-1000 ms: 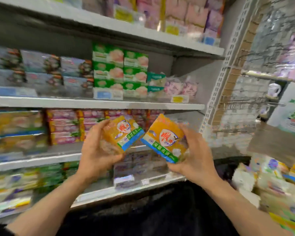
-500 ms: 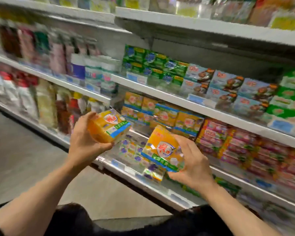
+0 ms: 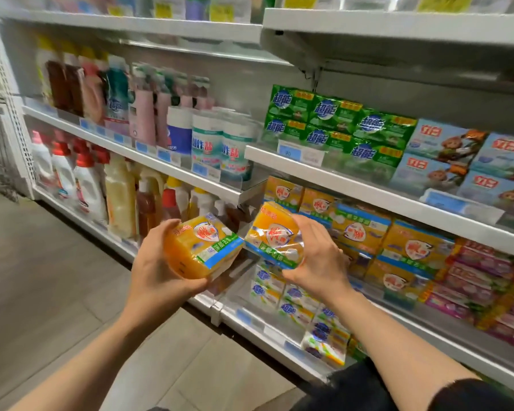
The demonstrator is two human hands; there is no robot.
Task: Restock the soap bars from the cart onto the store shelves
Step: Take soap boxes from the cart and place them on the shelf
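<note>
Before the shelf (image 3: 368,192): left hand (image 3: 155,262) grips one yellow soap pack (image 3: 202,247); right hand (image 3: 315,259) grips another pack (image 3: 272,237). Neither shelved yet; matching yellow stock (image 3: 359,229) sits just beyond.

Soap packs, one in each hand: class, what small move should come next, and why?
Probably carry the right hand and its soap pack forward onto the shelf row of matching yellow packs just behind it. Both hands are full, the left hand gripping another pack, and the right one is nearer that row.
</note>
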